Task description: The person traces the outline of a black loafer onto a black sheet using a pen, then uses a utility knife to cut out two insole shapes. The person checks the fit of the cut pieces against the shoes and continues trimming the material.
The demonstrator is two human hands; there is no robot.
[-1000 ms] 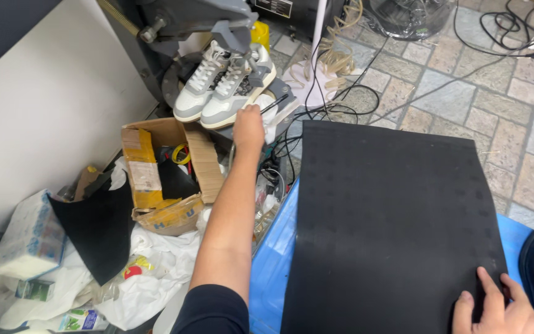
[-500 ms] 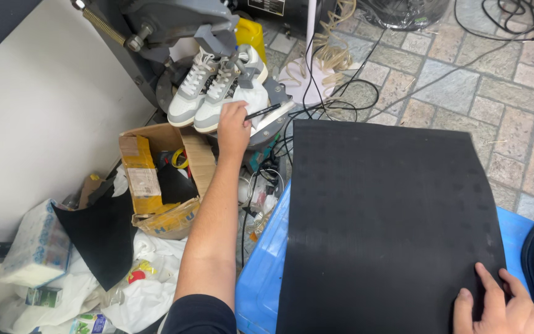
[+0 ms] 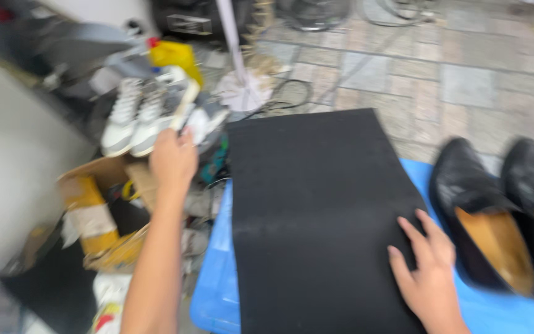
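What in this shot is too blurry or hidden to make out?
Head view, all motion-blurred:
- Left hand: fingertips hidden among the white sneakers; grip unclear.
- Right hand: wrist cut by the bottom edge, flat on the black mat.
- Black shoes: the right one cut off by the frame edge.
- Cardboard box: contents smeared.

Mat [image 3: 316, 210] on desk [image 3: 217, 291], centre; right hand [image 3: 431, 272] flat on mat's near right corner; shoes [image 3: 502, 216] on desk right of mat, side by side, just beside right hand; left hand [image 3: 173, 158] reaches far left past desk edge, on sneakers [image 3: 146, 114]; sneakers on floor [image 3: 465, 74] behind box [image 3: 103, 216]; box on floor left of desk, below left arm; cables [image 3: 292, 93] on floor behind mat; pole [image 3: 233, 37] stands behind mat, right of sneakers.
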